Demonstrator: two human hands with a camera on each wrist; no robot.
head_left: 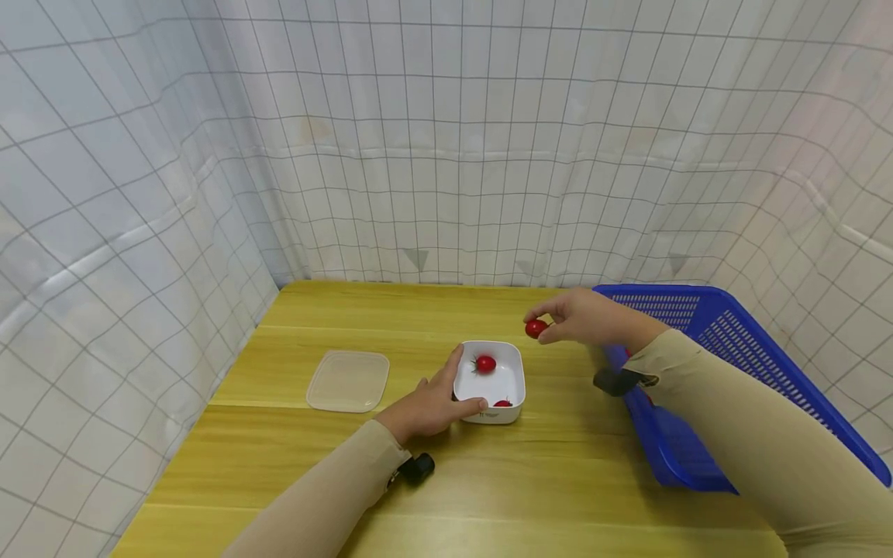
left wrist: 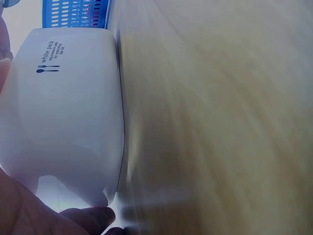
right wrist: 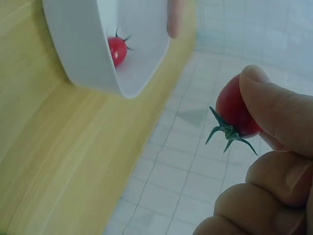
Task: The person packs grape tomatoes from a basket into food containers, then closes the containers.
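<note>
A cherry tomato (right wrist: 234, 105) with a green calyx is pinched between the thumb and fingers of my right hand (head_left: 582, 316), up and to the right of a square white container (head_left: 515, 415). Inside that container lie two more cherry tomatoes, one (head_left: 486, 363) toward the back and another (head_left: 502, 403) by the front wall, partly hidden. My left hand (head_left: 431, 404) holds the container from its left side, thumb over the front rim. Printed lettering and a small fork and spoon mark the container wall (left wrist: 68, 112) in the left wrist view.
A translucent square lid (head_left: 348, 380) lies flat on the wooden table (head_left: 530, 496), left of the container. At the right stands a blue perforated basket (head_left: 670, 442) with bits of red showing inside, partly covered by my right arm. Grid-patterned curtains (head_left: 474, 155) surround the table's back and sides.
</note>
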